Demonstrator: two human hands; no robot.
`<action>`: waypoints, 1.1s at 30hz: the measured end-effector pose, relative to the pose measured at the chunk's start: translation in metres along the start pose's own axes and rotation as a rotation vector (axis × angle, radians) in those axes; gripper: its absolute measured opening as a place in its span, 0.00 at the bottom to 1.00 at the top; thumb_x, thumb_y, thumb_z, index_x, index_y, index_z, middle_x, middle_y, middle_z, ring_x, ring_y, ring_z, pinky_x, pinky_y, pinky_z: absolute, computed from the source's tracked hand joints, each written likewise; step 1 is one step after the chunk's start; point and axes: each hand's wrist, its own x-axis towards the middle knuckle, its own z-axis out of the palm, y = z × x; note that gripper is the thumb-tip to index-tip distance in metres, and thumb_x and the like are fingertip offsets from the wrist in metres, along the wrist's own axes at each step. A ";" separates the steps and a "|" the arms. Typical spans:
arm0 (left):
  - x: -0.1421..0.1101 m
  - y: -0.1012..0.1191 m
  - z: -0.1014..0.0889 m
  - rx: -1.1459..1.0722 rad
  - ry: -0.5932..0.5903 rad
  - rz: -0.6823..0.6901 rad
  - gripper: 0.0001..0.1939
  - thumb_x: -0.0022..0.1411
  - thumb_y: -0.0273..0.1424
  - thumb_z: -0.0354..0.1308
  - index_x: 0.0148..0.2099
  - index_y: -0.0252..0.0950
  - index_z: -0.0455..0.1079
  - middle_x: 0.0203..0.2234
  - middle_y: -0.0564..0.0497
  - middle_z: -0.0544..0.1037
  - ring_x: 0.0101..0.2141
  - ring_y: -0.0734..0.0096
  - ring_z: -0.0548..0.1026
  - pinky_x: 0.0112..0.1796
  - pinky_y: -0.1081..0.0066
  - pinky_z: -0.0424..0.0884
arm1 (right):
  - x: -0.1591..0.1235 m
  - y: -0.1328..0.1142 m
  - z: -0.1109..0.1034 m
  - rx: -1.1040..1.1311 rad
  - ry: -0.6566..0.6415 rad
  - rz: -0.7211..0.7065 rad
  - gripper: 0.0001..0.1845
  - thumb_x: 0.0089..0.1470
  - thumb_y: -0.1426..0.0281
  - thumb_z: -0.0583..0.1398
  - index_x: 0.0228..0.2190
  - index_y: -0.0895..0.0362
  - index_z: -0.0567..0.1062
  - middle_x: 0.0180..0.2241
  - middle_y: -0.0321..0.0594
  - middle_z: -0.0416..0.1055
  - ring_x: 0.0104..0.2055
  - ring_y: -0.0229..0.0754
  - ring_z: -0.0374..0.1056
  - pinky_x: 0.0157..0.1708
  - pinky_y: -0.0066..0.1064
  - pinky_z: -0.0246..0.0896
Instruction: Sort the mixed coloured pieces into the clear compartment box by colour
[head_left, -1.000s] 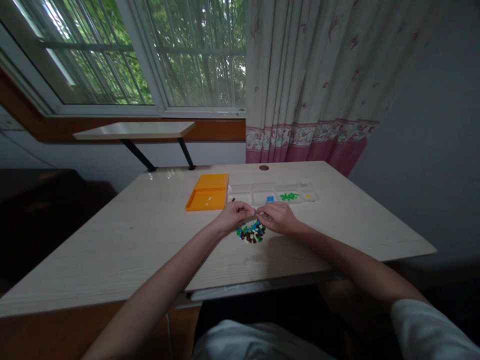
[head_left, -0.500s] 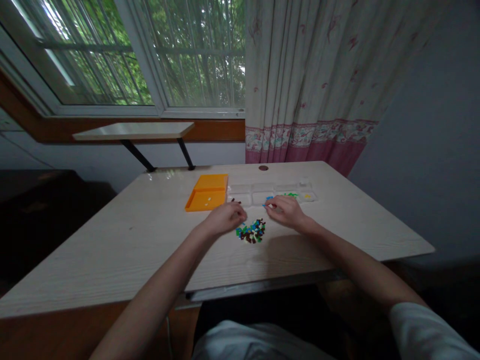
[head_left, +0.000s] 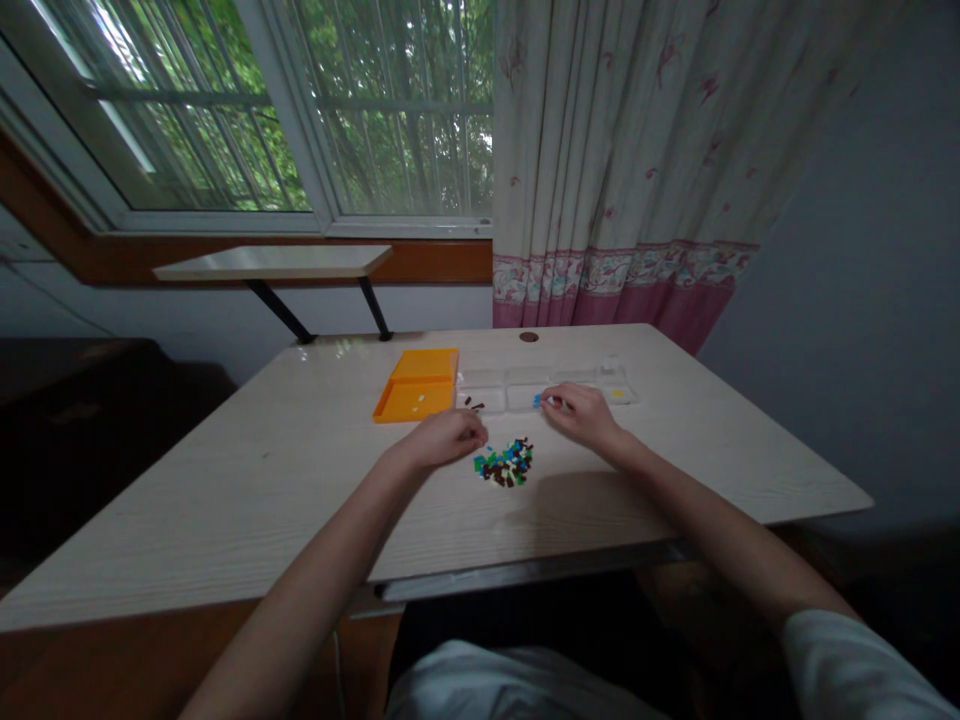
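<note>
A mixed pile of small brown, green, blue and pale pieces (head_left: 504, 463) lies on the table between my hands. Left of the pile, my left hand (head_left: 448, 438) rests with its fingers curled closed; whatever they may hold is hidden. My right hand (head_left: 581, 412) is over the front of the clear compartment tray (head_left: 517, 408), thumb and fingers pinched together. Right at its fingertips are blue pieces (head_left: 537, 400) in a tray compartment; I cannot make out what the pinch holds. Brown pieces (head_left: 473, 404) sit in the left compartment, and something yellow (head_left: 617, 394) in the right one.
An open orange case (head_left: 416, 386) with a few pale pieces in it stands left of the tray. A small raised shelf (head_left: 277, 262) is at the table's back left. The table's front edge runs close to my body, and a curtain (head_left: 622, 200) hangs behind.
My right hand has moved slightly right, and the blue piece that stuck out from its fingertips no longer shows there. The green pieces are now covered by that hand. My left hand has barely shifted.
</note>
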 end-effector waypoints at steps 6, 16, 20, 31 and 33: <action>0.000 0.002 -0.001 -0.003 -0.010 -0.006 0.08 0.55 0.26 0.52 0.33 0.33 0.73 0.31 0.48 0.76 0.33 0.72 0.72 0.35 0.76 0.65 | 0.002 0.014 0.008 -0.128 -0.153 0.359 0.06 0.49 0.70 0.58 0.30 0.55 0.76 0.23 0.35 0.70 0.27 0.37 0.65 0.27 0.25 0.54; 0.000 -0.001 0.002 -0.016 -0.011 0.000 0.08 0.54 0.26 0.53 0.34 0.32 0.73 0.31 0.48 0.76 0.33 0.72 0.72 0.35 0.77 0.65 | 0.002 0.017 0.011 -0.119 -0.226 0.422 0.10 0.52 0.65 0.56 0.33 0.53 0.76 0.26 0.36 0.73 0.28 0.38 0.67 0.28 0.26 0.54; 0.001 0.000 0.002 -0.011 -0.014 0.002 0.09 0.54 0.26 0.53 0.35 0.33 0.74 0.31 0.48 0.76 0.33 0.72 0.72 0.35 0.76 0.65 | -0.001 0.003 0.013 -0.046 -0.300 0.296 0.10 0.52 0.66 0.56 0.32 0.54 0.76 0.27 0.37 0.73 0.29 0.36 0.66 0.30 0.25 0.55; 0.003 0.004 0.007 -0.007 0.027 0.038 0.08 0.53 0.24 0.51 0.33 0.33 0.72 0.29 0.49 0.75 0.32 0.73 0.71 0.34 0.77 0.64 | -0.006 -0.026 0.020 0.052 -0.290 0.011 0.07 0.53 0.69 0.56 0.31 0.57 0.75 0.26 0.37 0.72 0.27 0.35 0.65 0.29 0.24 0.55; 0.003 0.006 0.006 -0.002 0.032 0.032 0.09 0.53 0.24 0.52 0.35 0.33 0.72 0.30 0.49 0.75 0.31 0.73 0.70 0.34 0.77 0.64 | -0.006 -0.026 0.019 0.057 -0.292 0.008 0.07 0.53 0.69 0.56 0.30 0.57 0.75 0.25 0.37 0.72 0.27 0.35 0.65 0.29 0.24 0.56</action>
